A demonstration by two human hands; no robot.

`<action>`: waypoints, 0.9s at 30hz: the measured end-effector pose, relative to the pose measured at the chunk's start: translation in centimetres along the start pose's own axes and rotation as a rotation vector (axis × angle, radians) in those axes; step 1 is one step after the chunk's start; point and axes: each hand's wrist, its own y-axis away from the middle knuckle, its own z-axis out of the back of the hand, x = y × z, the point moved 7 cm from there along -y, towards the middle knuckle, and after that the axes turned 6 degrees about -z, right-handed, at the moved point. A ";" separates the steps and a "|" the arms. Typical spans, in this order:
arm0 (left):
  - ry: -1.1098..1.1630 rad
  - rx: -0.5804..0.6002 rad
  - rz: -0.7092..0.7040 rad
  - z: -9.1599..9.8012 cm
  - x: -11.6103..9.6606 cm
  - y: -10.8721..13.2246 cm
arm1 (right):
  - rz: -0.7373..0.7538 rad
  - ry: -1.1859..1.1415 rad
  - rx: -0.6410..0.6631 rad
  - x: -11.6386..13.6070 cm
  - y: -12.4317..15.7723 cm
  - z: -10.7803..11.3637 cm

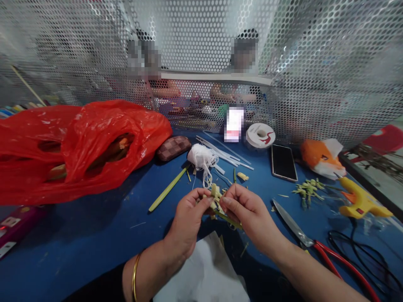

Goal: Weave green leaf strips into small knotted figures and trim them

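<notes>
My left hand point(190, 214), with a gold bangle at the wrist, pinches a small pale yellow-green plant piece point(215, 192) near the middle of the view. Close on its right, my right hand point(247, 207) has thumb and forefinger pressed together at the same piece; whatever is between those fingertips is too small to tell. Thin green scraps hang below the fingers. Beyond the hands lies a tangled bundle of white string point(203, 158). A long green stalk point(168, 189) rests on the blue table point(103, 239) to the left.
A red plastic bag point(72, 121) fills the left side. At the right are scissors point(292, 222), a yellow glue gun point(362, 201), a dark phone point(283, 162) and green sprigs point(308, 191). A ribbon spool point(260, 135) stands behind. People sit beyond the perforated screen point(195, 46).
</notes>
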 end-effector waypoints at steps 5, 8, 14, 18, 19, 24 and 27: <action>-0.029 -0.015 0.055 0.4 0.3 -0.2 | 0.047 0.102 0.014 0.2 0.1 -0.1; -0.015 0.056 0.129 0.0 0.4 -0.3 | 0.052 0.140 0.013 0.1 0.0 0.2; 0.088 0.167 0.203 -0.9 0.0 -0.2 | 0.002 0.107 -0.016 -0.1 -0.5 0.7; 0.029 0.104 0.170 -0.3 0.0 -0.5 | 0.045 0.177 -0.043 0.1 -0.4 0.9; -0.005 0.075 0.144 0.0 0.0 -0.6 | 0.070 0.216 -0.053 0.2 -0.4 1.0; -0.213 -0.018 0.018 0.8 -0.7 -1.0 | 0.240 0.542 0.013 0.9 0.3 0.1; -0.346 0.000 -0.046 0.7 -1.1 -1.1 | 0.387 0.726 0.114 1.7 1.1 -1.1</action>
